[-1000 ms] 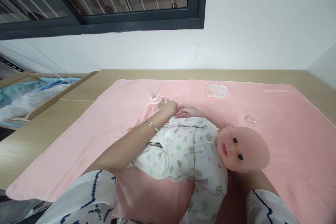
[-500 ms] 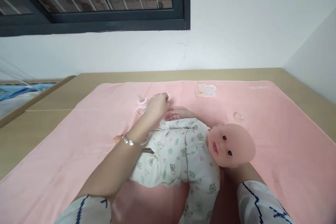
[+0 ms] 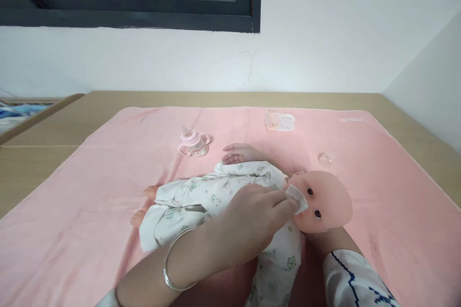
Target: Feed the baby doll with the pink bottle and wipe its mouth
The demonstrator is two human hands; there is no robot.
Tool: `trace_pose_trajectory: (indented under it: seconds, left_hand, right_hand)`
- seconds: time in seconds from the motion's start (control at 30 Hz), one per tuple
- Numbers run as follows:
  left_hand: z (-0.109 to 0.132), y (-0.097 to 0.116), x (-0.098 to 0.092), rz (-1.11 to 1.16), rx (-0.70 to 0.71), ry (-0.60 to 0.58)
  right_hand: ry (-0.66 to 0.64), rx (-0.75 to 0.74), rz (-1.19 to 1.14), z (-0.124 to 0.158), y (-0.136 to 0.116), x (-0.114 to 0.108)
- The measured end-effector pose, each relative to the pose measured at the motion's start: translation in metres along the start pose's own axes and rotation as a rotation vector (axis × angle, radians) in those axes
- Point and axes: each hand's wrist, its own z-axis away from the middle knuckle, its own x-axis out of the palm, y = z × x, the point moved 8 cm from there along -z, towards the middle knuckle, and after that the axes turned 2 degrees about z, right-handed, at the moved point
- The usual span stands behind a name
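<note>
My left hand [image 3: 257, 216], wearing a silver bangle [image 3: 169, 259] on its wrist, is closed on a small white tissue [image 3: 297, 198]. The tissue is against the mouth area of a bald baby doll [image 3: 329, 201], covering the mouth. The doll lies on its back in a white patterned outfit, bare feet to the left. My right forearm runs beneath the doll's neck. Beyond the doll's body, my right hand [image 3: 242, 153] shows with fingers stretched out, beside the doll's far sleeve.
A pink two-handled baby bottle [image 3: 194, 143] lies on the pink sheet [image 3: 126, 153] at the back left. Towards the back edge is a small clear-and-white packet [image 3: 280, 121]. A small clear, rounded piece [image 3: 325, 159] lies beyond the doll's head. Wall and window frame [image 3: 162, 17] stand behind.
My left hand has moved from beside the bottle, towards me and right, to the doll's mouth with the tissue. The bottle and the doll's feet are now uncovered. My right hand stays put.
</note>
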Motion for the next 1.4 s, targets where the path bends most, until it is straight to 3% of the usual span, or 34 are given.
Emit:
trace_pose_trajectory:
  seconds: [0.2,0.4,0.53,0.67,0.77,0.83,0.87,0.93,1.0,1.07,1.13,1.27,1.4]
  left_hand:
    - [-0.005,-0.003,0.003,-0.009,0.035,-0.013]
    - [-0.006,-0.003,0.005,0.026,0.026,-0.059]
    - [-0.007,-0.003,0.01,0.021,-0.001,-0.103]
    - [-0.009,0.005,0.011,-0.064,0.014,-0.094]
    - [-0.007,0.013,0.013,-0.155,0.034,-0.072]
    - [-0.006,0.018,0.016,-0.211,0.035,-0.051]
    - [-0.005,0.019,0.018,-0.237,0.027,-0.042]
    - [-0.003,0.021,0.022,-0.284,0.004,-0.023]
    - [-0.002,0.025,0.026,-0.322,-0.008,-0.001]
    - [-0.001,0.028,0.028,-0.349,-0.008,0.017]
    - [0.0,0.029,0.028,-0.359,-0.008,0.028]
    - [0.0,0.03,0.026,-0.354,0.007,0.032]
    - [0.0,0.03,0.023,-0.348,0.016,0.035]
  right_hand:
    - [-0.121,-0.018,-0.094,-0.016,-0.002,0.006]
    - [-0.095,-0.074,-0.114,-0.003,-0.012,0.005]
    - [0.005,-0.142,-0.09,0.061,0.001,0.002]
    - [0.152,-0.173,-0.043,0.143,0.044,-0.012]
    - [0.284,-0.245,0.0,0.177,0.077,-0.035]
    - [0.579,-0.494,0.195,0.198,0.08,-0.061]
    - [0.678,-0.535,0.358,0.204,0.084,-0.067]
    - [0.75,-0.52,0.716,0.202,0.094,-0.066]
    - [0.638,-0.415,0.97,0.188,0.107,-0.055]
    - [0.527,-0.363,1.012,0.179,0.115,-0.044]
    - [0.524,-0.381,0.931,0.178,0.115,-0.037]
    - [0.636,-0.415,0.863,0.184,0.117,-0.043]
    - [0.896,-0.457,1.039,0.202,0.114,-0.068]
